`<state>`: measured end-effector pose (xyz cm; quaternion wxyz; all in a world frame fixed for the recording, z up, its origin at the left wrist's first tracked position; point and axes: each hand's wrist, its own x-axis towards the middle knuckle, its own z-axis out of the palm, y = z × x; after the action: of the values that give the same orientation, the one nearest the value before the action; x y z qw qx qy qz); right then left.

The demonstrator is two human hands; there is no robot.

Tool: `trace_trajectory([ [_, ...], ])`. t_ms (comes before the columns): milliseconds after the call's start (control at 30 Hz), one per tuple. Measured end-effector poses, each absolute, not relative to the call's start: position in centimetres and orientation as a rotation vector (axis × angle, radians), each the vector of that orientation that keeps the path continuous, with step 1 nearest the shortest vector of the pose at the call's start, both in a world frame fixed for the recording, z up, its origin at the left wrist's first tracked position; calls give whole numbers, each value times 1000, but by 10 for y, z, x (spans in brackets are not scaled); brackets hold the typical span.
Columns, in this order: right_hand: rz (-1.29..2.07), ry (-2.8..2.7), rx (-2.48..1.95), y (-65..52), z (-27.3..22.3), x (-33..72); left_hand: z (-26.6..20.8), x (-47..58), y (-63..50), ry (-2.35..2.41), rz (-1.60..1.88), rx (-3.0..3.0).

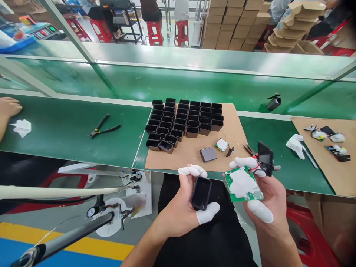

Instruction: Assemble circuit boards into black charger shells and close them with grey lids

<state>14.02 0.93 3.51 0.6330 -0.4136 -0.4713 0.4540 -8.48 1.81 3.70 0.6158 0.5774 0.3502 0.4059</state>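
My left hand (185, 207), its fingertips in white finger cots, grips a small black rectangular case (201, 193) whose open end faces up. My right hand (271, 202) holds a green circuit board (243, 184) largely covered by a white pad or paste. Red wires join the board to a black plastic piece (265, 158) lying over my right fingers. The two hands are apart, above my lap at the table's front edge. Just beyond them on brown cardboard (167, 161) lie a grey flat box (208, 154) and another white-covered board (222, 144).
Several rows of open black cases (180, 120) stand on the cardboard. Black-handled pliers (100, 128) lie to the left, near another person's hand (9, 107). At the right are a white glove (296, 145) and several boards (338, 150). A metal frame post (66, 29) crosses the upper left.
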Motion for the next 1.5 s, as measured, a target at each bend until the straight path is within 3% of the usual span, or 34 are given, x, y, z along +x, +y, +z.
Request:
trace_trajectory([
  [200, 1074, -1227, -827, 7, 62, 124, 39, -78, 14, 907, 1066, 1590],
  [600, 1022, -1435, -888, -3, 59, 125, 32, -75, 6, 945, 1076, 1752],
  [1500, 932, -1647, -951, -1, 61, 119, 34, -73, 6, 887, 1111, 1645],
])
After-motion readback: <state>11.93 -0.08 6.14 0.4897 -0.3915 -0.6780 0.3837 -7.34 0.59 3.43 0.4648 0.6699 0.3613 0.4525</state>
